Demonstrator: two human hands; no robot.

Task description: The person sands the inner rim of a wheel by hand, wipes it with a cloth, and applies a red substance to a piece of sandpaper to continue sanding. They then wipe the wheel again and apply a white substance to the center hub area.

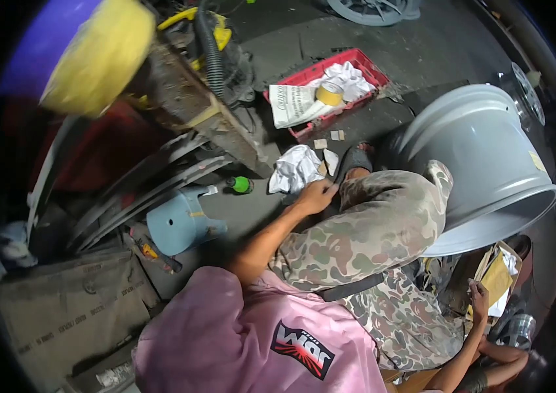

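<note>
My left hand (319, 197) is low over the floor with its fingers bent, beside a crumpled white cloth (296, 169) and my sandaled foot (356, 161). What it holds, if anything, is hidden. My right hand (479, 299) is closed in a pinch near an open cardboard box (481, 268) with yellow-brown paper inside. Something small and pale shows at its fingertips. A large grey wheel rim barrel (471, 150) rests on its side against my camouflage-clad leg (369, 223).
A red crate (301, 133) holds newspaper, white cloth and a tape roll (329, 93). A blue stool (176, 223) and green bottle (240, 185) stand at left. Small tan pieces (320, 143) lie near my foot. A metal beam (209, 105) and hose (210, 52) are beyond.
</note>
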